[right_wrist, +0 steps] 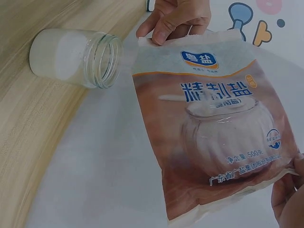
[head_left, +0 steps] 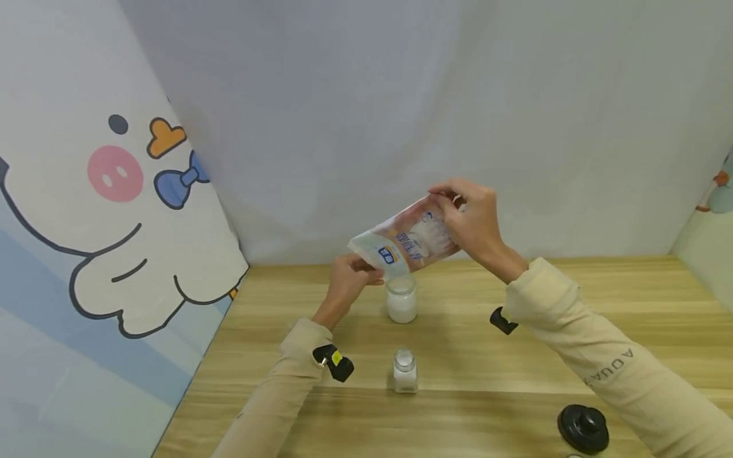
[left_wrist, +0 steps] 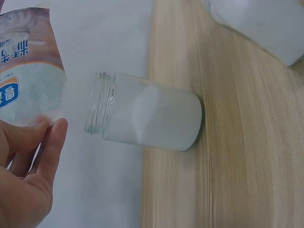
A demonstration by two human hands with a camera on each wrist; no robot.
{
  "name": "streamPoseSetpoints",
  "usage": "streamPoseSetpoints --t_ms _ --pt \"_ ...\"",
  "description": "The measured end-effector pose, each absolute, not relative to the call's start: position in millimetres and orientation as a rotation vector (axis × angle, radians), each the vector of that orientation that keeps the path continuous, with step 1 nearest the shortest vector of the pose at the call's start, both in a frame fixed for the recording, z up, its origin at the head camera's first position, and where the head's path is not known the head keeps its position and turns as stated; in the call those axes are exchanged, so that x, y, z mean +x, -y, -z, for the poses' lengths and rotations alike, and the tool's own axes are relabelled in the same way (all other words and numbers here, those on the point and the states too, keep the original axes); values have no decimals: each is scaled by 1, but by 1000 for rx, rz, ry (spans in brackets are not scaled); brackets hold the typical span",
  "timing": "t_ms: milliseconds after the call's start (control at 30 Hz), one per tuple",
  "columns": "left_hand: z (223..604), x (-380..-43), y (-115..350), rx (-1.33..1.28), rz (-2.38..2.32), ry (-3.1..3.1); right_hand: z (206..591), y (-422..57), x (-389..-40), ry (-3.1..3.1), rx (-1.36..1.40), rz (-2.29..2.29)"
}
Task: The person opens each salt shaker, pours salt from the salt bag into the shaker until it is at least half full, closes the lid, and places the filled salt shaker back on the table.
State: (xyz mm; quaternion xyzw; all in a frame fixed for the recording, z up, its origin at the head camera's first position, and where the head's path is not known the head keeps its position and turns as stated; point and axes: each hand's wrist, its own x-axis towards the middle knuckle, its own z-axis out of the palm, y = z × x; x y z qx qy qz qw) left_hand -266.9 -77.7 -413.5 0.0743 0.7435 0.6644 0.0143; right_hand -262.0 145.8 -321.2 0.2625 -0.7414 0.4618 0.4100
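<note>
A reddish-brown and pale-green salt bag (head_left: 409,238) (right_wrist: 213,128) is held tilted, its pale end lower and close to the mouth of a glass jar (head_left: 402,304) (left_wrist: 164,116). White grains fill part of that jar, which stands upright on the table. My left hand (head_left: 348,280) (left_wrist: 28,166) pinches a corner of the bag's lower end between thumb and fingers. At the raised end, my right hand (head_left: 476,216) grips the bag's edge. Whether salt is falling cannot be told clearly. Nearer me stands a smaller glass jar (head_left: 405,375) with white contents.
A black knobbed lid (head_left: 583,428) lies on the wooden table (head_left: 458,420) at the front right, beside my right sleeve. Behind the table rises a pale wall (head_left: 321,127), and a cartoon-printed panel (head_left: 69,267) borders the left side.
</note>
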Motion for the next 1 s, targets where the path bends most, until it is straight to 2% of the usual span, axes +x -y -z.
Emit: streamPoseSetpoints --t_ms 1000 --pt "422 -266 82 215 -2105 -2346 325 -138 -262 1858 645 -1188"
